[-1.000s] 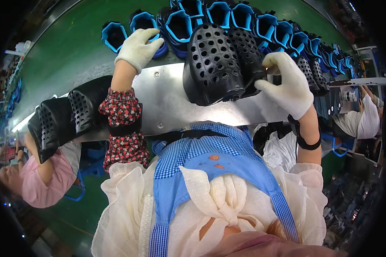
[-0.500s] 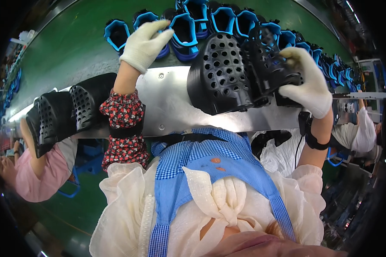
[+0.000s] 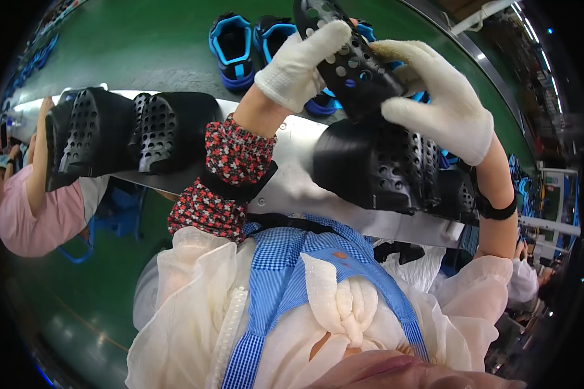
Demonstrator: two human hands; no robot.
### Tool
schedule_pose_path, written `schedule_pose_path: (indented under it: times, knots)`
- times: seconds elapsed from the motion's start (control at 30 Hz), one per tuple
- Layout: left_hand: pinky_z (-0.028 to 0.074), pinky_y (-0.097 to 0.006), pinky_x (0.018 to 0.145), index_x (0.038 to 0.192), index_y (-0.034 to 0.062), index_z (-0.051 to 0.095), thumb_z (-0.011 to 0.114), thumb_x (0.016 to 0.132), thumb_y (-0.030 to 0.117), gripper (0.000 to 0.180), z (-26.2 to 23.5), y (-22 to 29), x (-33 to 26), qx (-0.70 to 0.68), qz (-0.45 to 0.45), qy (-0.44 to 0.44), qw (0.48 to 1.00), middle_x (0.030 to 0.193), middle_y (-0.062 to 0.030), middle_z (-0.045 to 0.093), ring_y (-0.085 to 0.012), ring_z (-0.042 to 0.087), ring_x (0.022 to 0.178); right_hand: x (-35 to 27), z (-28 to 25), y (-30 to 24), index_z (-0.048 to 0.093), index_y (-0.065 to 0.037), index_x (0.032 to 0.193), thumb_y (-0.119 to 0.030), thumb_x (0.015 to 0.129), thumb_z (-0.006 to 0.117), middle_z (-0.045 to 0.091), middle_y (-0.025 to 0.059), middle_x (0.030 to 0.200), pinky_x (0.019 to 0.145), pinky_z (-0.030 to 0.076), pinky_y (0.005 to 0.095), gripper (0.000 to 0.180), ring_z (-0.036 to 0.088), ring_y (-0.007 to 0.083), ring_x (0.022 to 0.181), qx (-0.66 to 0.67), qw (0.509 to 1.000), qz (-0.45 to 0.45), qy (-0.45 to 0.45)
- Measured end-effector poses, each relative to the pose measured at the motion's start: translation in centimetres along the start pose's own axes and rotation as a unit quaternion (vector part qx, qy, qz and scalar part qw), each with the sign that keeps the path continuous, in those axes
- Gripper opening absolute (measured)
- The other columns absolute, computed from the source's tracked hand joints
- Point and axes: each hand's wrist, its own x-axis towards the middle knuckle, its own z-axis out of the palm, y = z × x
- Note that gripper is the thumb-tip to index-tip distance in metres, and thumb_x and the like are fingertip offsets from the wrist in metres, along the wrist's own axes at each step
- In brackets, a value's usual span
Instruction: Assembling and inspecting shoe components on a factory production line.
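Since half a second ago: both hands have lifted one black perforated shoe upper (image 3: 347,58) off the stack, up to 12 o'clock over the green conveyor belt (image 3: 143,52). Left hand (image 3: 302,61), white glove, fingers curled over the upper's left edge; right hand (image 3: 435,97), white glove, fingers spread and wrapped on its right side. Both gripping it, upper tilted

Below it at 3 o'clock: remaining stack of black perforated uppers (image 3: 383,165) sits on the metal tabletop (image 3: 285,188), just under the right hand. Second group of black uppers (image 3: 130,133) at 9 o'clock, well apart from the hands. Blue-and-black shoes (image 3: 233,42) on the belt at 11–12 o'clock, just behind the lifted upper

Open room: bare tabletop strip between the two stacks, partly covered by the left forearm. Another person in a pink sleeve (image 3: 26,214) at 9 o'clock, beside the left stack
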Motion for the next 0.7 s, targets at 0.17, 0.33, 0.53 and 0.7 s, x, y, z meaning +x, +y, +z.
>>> schedule_pose_path:
  times: [0.17,0.33,0.53,0.7]
  knots:
    - [0.053,-0.035,0.086,0.117,0.0087,0.053,0.061,0.094,0.026,0.029,-2.0,0.0,0.2,0.056,0.077,0.046,0.994,0.104,-0.0039,0.063,-0.0163,0.063,0.097,3.9,1.8,0.6,0.063,0.002,0.1,-0.039,0.08,0.067,0.063,0.0194,0.075,0.068,0.051,0.0374,0.046,0.065,0.0322,0.072,-0.147,0.985,0.095,-0.004]
    - [0.054,-0.036,0.082,0.112,0.0083,0.056,0.062,0.094,0.026,0.026,-3.7,-1.4,0.4,-0.014,0.065,0.093,0.993,0.103,-0.0039,0.064,-0.0161,0.063,0.093,6.9,2.6,1.2,0.061,0.001,0.082,-0.045,0.083,0.06,0.061,0.0183,0.065,0.062,0.051,0.0409,0.046,0.063,0.0364,0.065,-0.196,0.968,0.153,-0.035]
    - [0.052,-0.034,0.075,0.098,0.0061,0.065,0.066,0.086,0.044,0.04,-6.5,-0.5,-0.9,0.337,-0.147,0.198,0.909,0.094,-0.0076,0.066,-0.0178,0.065,0.085,10.1,3.6,4.3,0.065,0.002,0.076,-0.047,0.083,0.055,0.058,0.0146,0.063,0.063,0.048,0.0347,0.05,0.058,0.0257,0.062,-0.163,0.933,0.271,-0.173]
    - [0.049,-0.026,0.063,0.107,-0.0003,0.065,0.066,0.086,0.041,0.046,-10.1,-3.1,-2.8,0.714,0.139,0.208,0.654,0.085,-0.0061,0.061,-0.013,0.06,0.068,12.4,5.7,6.8,0.065,0.0,0.083,-0.047,0.083,0.054,0.055,0.0093,0.063,0.062,0.046,0.0338,0.049,0.055,0.0208,0.06,-0.098,0.922,0.293,-0.235]
